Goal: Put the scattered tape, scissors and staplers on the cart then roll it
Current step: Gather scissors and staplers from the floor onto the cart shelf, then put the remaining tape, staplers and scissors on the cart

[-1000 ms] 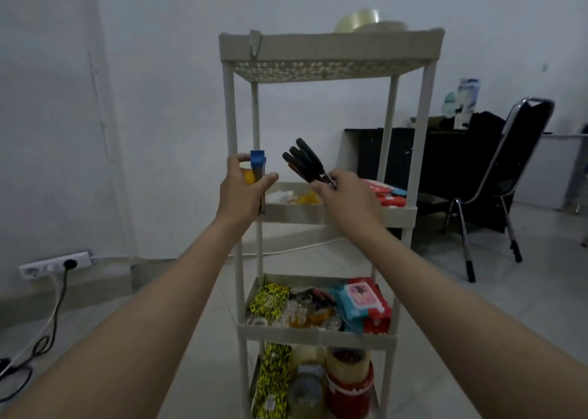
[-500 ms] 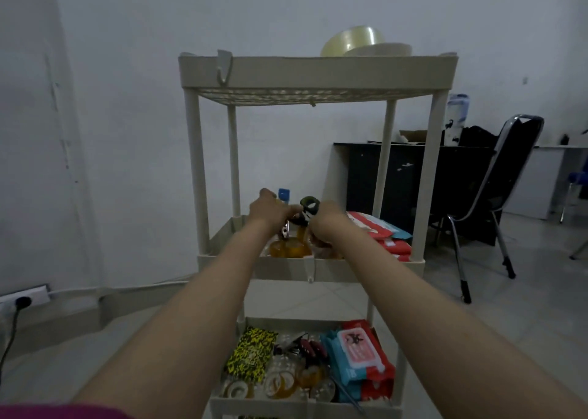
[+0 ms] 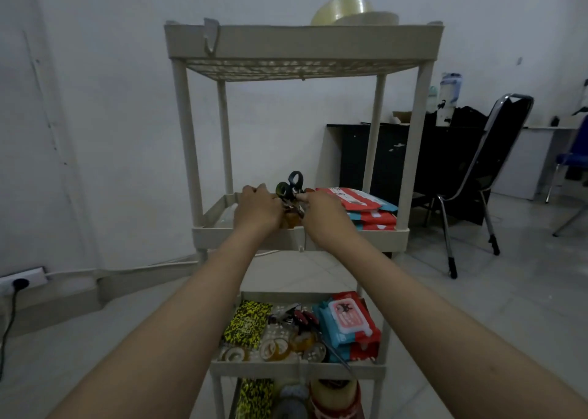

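1. Nearest the viewer, two bare forearms reach forward and slightly upward from the bottom corners, converging on the second shelf of a beige plastic cart (image 3: 302, 40).
2. Below the arms, the third shelf holds a yellow-and-black patterned packet (image 3: 247, 325), several small tape rolls (image 3: 276, 348) (about four, though they overlap) and a red-and-blue wipes pack (image 3: 348, 325).
3. The left hand (image 3: 257, 209) is knuckles-up over the second shelf, fingers curled down; what it grips is hidden, so its hold cannot be told.
4. The right hand (image 3: 319, 210) is also knuckles-up, its fingers pinching a bunch of scissors (image 3: 291, 189) at the blades.
5. The scissors stand nearly upright over the second shelf, between the two hands, long axis vertical, handle loops up, blades down. Two dark loops show; the count of pairs cannot be told.
6. Right of the hands, on the same shelf, lies a stack of three red-and-blue packs (image 3: 370, 210).
7. On the top shelf sit two large tape rolls (image 3: 346, 10).
8. Farther back, one black chair (image 3: 496, 151) stands beside a dark desk (image 3: 397, 154).
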